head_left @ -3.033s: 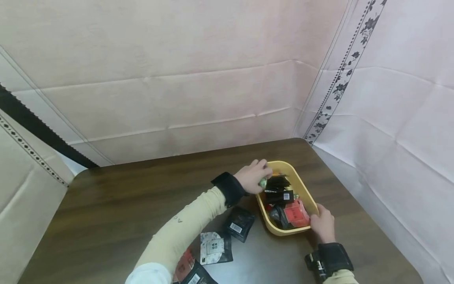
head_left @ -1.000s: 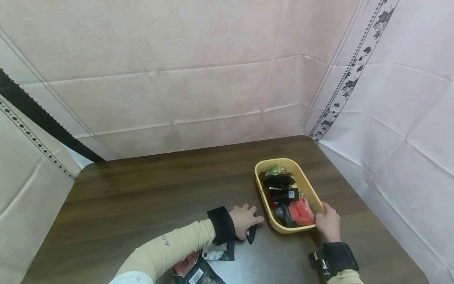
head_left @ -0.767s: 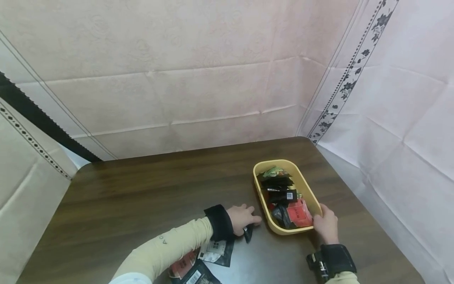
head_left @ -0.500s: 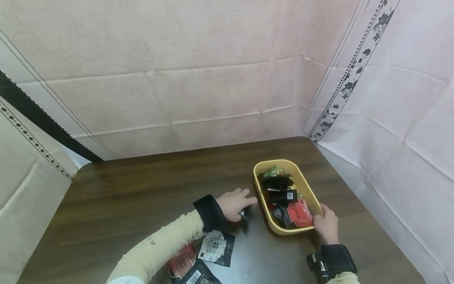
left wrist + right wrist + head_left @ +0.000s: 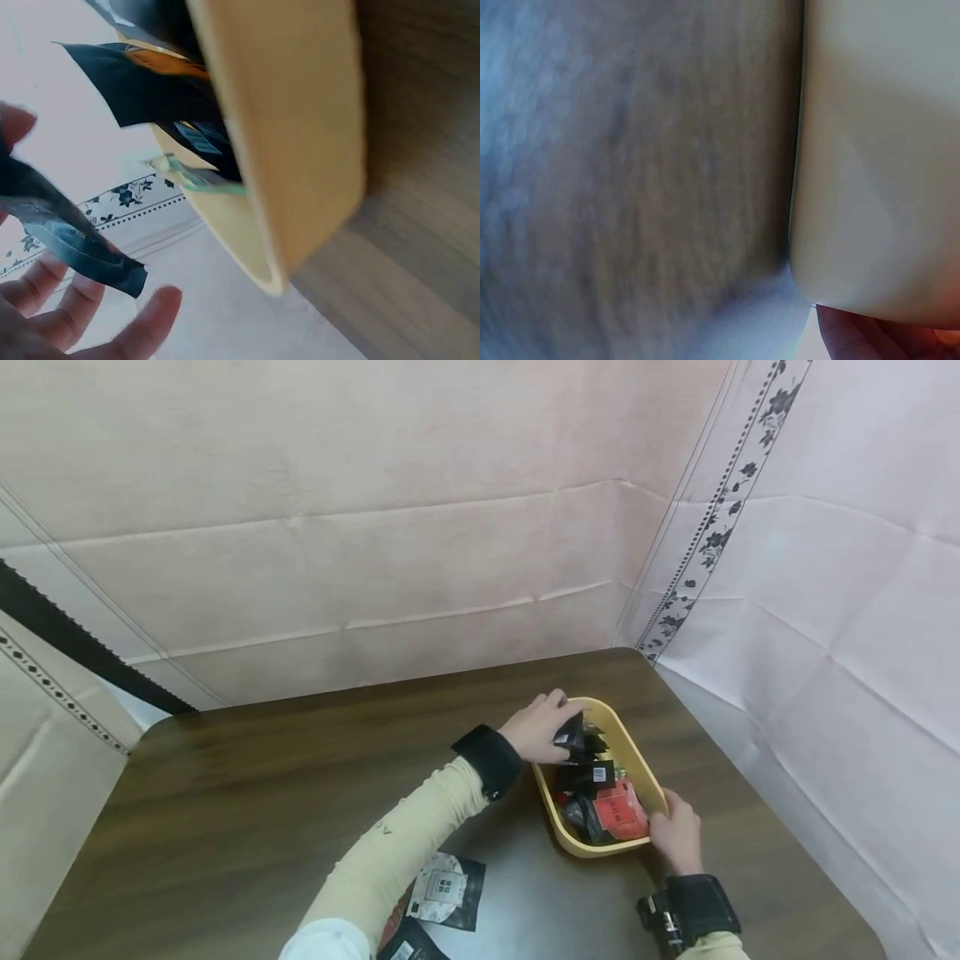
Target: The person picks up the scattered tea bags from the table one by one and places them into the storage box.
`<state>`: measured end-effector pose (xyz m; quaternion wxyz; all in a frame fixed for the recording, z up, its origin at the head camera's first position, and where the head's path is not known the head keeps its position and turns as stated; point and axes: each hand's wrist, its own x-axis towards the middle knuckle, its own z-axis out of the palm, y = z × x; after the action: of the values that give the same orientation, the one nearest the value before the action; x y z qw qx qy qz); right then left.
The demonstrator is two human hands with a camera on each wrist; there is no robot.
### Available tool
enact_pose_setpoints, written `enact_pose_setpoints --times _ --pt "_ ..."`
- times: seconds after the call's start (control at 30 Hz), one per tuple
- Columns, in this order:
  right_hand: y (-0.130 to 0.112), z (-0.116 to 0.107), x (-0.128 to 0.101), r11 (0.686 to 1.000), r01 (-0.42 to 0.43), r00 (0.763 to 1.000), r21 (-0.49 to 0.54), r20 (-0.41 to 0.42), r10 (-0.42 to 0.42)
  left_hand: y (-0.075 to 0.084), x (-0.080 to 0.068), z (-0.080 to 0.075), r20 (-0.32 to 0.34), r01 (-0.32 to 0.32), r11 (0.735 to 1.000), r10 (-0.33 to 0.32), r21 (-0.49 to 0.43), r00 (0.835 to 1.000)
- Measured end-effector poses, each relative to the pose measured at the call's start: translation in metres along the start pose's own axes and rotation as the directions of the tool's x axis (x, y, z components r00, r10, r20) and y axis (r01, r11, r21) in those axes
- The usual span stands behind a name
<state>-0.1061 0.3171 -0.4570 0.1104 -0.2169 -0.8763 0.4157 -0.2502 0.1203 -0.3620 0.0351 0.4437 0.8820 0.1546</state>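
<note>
Head view: left hand pinches a black packet over the yellow tray; right hand grips its rim.

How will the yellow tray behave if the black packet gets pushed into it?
The yellow tray probably looks light, so it might slide. The right hand grips its near corner, likely steadying it. The black packet in the left hand seems floppy.

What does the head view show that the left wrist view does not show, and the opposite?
Only the head view shows the right hand at the tray's near corner, the red packet and the packets on the table. Only the left wrist view shows the tray's outer wall from low down. Both show the yellow tray and the left hand holding a black packet.
</note>
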Motion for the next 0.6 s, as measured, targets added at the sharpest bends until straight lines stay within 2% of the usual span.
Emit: enact_pose_setpoints --times 0.1,0.23,0.37,0.6 --pt "-0.002 0.005 -0.001 1.000 0.016 1.000 0.008 0.001 -0.016 0.001 0.010 0.007 0.010 0.038 0.999 -0.039 0.032 0.999" --pt "-0.003 0.008 -0.002 1.000 0.025 1.000 0.015 0.005 -0.025 0.000 0.013 0.013 0.032 0.040 0.997 -0.043 0.070 0.999" --pt "-0.003 0.007 -0.001 1.000 0.007 1.000 0.027 0.017 -0.007 0.000 0.008 0.010 0.051 0.033 0.998 -0.035 0.052 0.998" --pt "0.002 0.001 0.003 1.000 -0.017 1.000 0.015 0.012 0.017 -0.006 -0.006 0.004 0.043 0.038 0.998 -0.040 0.041 0.998"
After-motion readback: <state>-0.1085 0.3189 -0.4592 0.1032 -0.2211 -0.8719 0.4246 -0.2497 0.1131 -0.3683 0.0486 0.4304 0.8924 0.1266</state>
